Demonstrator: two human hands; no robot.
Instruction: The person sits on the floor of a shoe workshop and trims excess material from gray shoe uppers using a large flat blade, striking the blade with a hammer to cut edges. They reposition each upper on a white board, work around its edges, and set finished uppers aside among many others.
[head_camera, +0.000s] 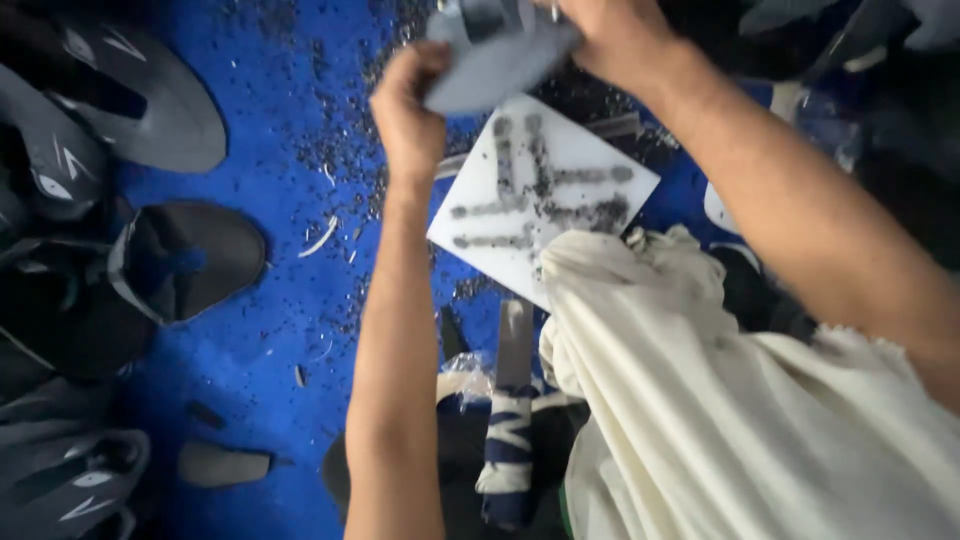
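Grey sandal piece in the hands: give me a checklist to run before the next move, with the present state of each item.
1. Left hand has a grip on the grey sandal piece: ok.
2. Right hand also on the piece: ok.
3. White square cutting board free of debris: not ok, dark shavings lie in lines on it.
4. Blade with cloth-wrapped handle away from both hands: ok, it lies below the board.
5. Blue work surface clean: not ok, scraps scattered.
6. Piece's edge condition: cannot tell, blurred.

Matt grey rubbery shoe piece (490, 60), crumpled cream cloth (720, 400), smudged white board (545, 195)
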